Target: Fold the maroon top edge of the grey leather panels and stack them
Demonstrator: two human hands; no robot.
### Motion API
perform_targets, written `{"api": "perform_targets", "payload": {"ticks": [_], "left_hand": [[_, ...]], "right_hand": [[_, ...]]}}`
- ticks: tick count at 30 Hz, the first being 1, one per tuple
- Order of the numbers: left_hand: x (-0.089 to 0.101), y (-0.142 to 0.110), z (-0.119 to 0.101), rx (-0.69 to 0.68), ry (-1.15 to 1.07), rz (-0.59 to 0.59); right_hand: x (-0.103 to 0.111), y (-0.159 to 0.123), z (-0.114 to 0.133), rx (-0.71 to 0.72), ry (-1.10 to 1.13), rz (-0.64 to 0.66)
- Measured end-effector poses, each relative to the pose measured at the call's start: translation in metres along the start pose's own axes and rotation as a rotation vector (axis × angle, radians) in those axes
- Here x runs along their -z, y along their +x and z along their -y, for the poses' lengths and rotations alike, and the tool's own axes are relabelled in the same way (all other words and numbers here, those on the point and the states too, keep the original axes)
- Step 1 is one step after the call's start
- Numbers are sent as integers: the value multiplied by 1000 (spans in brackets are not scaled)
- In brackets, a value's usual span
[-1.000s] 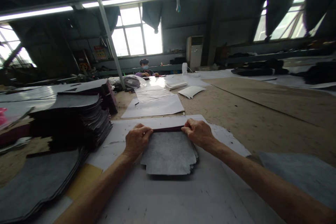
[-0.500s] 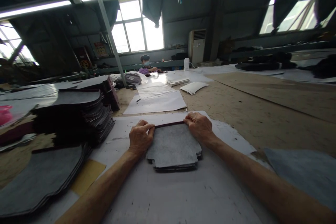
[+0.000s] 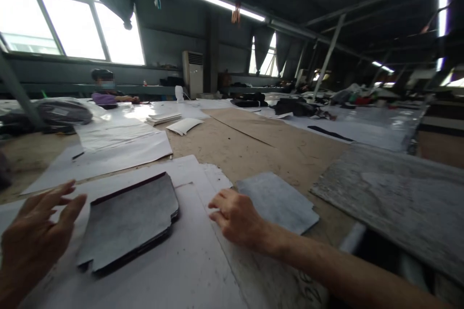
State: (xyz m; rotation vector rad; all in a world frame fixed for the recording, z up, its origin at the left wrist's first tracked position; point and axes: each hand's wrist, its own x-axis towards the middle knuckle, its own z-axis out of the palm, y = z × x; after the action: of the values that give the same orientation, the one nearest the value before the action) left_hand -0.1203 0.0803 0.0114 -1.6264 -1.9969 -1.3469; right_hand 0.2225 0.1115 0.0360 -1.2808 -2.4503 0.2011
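Observation:
A stack of grey fabric panels (image 3: 132,217), dark along the far edge and notched at the near corners, lies on white paper (image 3: 170,270). Just left of the stack, my left hand (image 3: 39,236) has its fingers spread and holds nothing. To the right of the stack my right hand (image 3: 235,215) hovers with loosely bent fingers, a gap showing between thumb and forefinger. Nothing shows in it. Beyond that hand, partly covered by the wrist, lies a separate flat grey fabric panel (image 3: 277,200).
A grey slab-like sheet (image 3: 395,203) lies at the right over a dark opening. White papers (image 3: 119,157) and curved white pieces (image 3: 184,126) lie farther off on the brown table surface (image 3: 232,149). Across the table sits a masked person (image 3: 105,87). A pole (image 3: 20,87) stands at left.
Both hands have let go of the stack's far edge and moved apart, my right hand towards the separate grey panel. The view has swung right, taking the tall dark stacks out of sight.

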Motion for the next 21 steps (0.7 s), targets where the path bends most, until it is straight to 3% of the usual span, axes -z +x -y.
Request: {"api": "perform_targets", "payload": {"ticks": [4,8,12,15,21], "left_hand": [[5,-12,-35,-45,97,34],[-4,-40,-82,-197,17,160],[-13,-79,-126,-536,-144,293],[-19,-98,-161,-716,-225,467],[-53,-101,-224,-708,-325,754]], "right_hand": [[28,-58,-43,-113,-97,-67],[35,-78,-65,-141,-130,-67],[31,-78,-63,-119,-120,-36],[35,-70,-67,-126,-69,-1],[44,-53,-93,-133,119,161]]}}
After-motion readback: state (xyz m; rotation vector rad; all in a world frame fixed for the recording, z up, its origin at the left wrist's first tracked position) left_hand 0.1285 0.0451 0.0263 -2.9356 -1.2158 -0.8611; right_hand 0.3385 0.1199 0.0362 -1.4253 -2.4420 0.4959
